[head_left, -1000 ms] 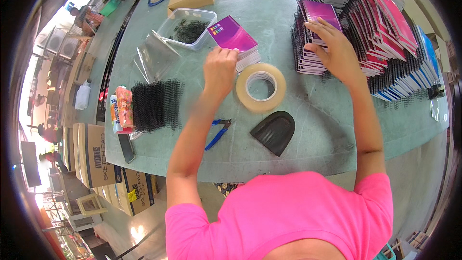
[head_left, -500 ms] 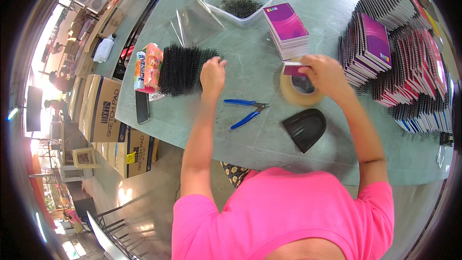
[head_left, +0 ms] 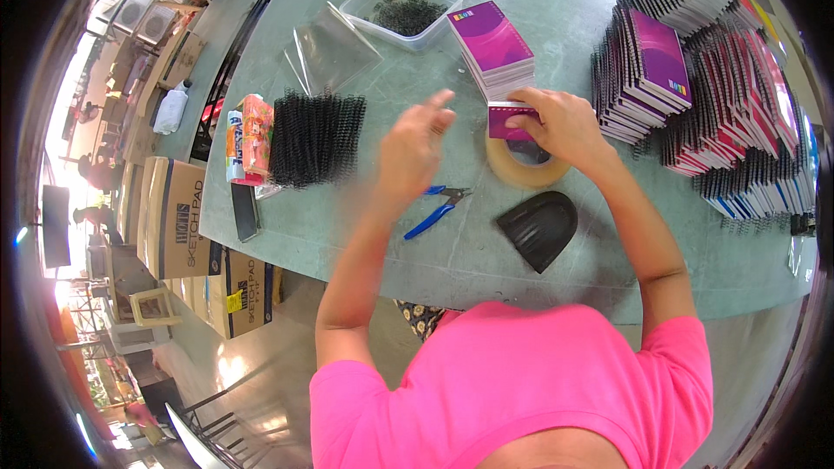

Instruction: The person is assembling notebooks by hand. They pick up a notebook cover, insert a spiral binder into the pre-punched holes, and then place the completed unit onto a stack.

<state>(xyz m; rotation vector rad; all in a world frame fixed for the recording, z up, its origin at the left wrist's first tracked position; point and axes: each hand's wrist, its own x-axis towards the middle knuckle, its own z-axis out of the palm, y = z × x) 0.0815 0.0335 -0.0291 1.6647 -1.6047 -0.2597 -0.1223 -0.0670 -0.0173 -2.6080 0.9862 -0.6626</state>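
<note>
On table [head_left: 460, 278], far left: packets [head_left: 256, 143], with coils [head_left: 317, 139] just right of them. Behind coils: plastic sheet [head_left: 334, 56]. Right of sheet, farther back: tub [head_left: 437, 30], coil pieces [head_left: 404, 14] inside. At centre: notepad stack [head_left: 491, 35], right of tub. Before stack: tape roll [head_left: 526, 175], with right hand [head_left: 556, 126] over part of it, single notepad [head_left: 504, 122] in its grip. Nearer person's edge: cutters [head_left: 431, 220] at left, half-round piece [head_left: 540, 230] at right. Along right side: notebook stacks [head_left: 730, 113], several groups side by side.

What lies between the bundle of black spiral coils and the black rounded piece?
Head view: blue-handled pliers lie there on the table; the left hand and forearm cross above.
</note>
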